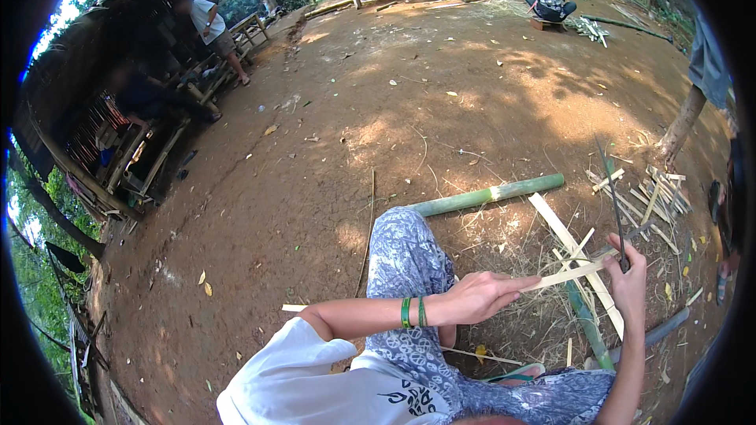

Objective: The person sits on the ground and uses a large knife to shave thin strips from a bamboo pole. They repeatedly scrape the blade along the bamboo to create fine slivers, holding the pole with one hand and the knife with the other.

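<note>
Matt wooden strip [567, 275], dull metal blade [614, 197], smooth bamboo pole [516, 190], rough earthen ground [291, 205], matt cloth trousers [405, 264].

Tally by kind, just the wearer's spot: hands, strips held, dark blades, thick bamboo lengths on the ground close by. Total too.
Hands: 2 (left hand, right hand)
Pale strip held between them: 1
Long dark blade at the right hand: 1
Thick bamboo lengths: 3
Total: 7

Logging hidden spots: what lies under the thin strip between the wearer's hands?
Below the strip show a wide pale slat, a green bamboo piece and littered ground; whatever the strip and right hand cover cannot be seen.
</note>
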Available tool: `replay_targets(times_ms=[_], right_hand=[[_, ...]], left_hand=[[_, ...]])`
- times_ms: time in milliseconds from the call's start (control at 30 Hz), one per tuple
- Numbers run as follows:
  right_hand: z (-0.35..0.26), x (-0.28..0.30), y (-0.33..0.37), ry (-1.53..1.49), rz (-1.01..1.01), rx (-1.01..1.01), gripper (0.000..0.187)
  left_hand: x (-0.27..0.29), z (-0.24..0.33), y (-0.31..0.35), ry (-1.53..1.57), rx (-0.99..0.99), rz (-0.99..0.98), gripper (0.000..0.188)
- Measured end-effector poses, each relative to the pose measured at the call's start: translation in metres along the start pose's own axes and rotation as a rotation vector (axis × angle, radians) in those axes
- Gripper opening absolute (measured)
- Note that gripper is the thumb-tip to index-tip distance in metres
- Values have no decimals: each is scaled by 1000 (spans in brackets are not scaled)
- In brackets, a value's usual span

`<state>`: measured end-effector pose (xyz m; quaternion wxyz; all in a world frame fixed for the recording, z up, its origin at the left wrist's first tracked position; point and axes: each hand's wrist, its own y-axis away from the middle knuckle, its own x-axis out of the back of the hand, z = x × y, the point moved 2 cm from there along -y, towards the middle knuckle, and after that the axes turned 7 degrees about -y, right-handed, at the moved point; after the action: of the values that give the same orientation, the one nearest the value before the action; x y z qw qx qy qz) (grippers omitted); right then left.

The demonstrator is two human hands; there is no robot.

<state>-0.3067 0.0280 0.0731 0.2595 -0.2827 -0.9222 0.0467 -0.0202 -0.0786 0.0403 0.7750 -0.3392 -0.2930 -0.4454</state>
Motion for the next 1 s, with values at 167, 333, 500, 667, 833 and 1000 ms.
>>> replay_targets(times_ms=[167,333,500,667,833,1000], right_hand=[[9,0,-6,79,-105,-20,23],[28,-5,-9,-67,-73,-128,20],[31,-8,-12,-64,-69,-94,18],[47,3,-13,24,-55,-56,14],[41,2,-9,-187,-37,-125,19],[37,1,-8,-235,-40,-162,18]], left_hand=[[-10,10,-16,-80,-36,51,49],[-20,5,-19,-150,106,-3,44],[-26,4,-17,-159,25,162,31],[-19,12,-16,-127,72,84,28],[-16,12,-2,-115,68,109,28],[-15,16,1,-106,77,112,28]])
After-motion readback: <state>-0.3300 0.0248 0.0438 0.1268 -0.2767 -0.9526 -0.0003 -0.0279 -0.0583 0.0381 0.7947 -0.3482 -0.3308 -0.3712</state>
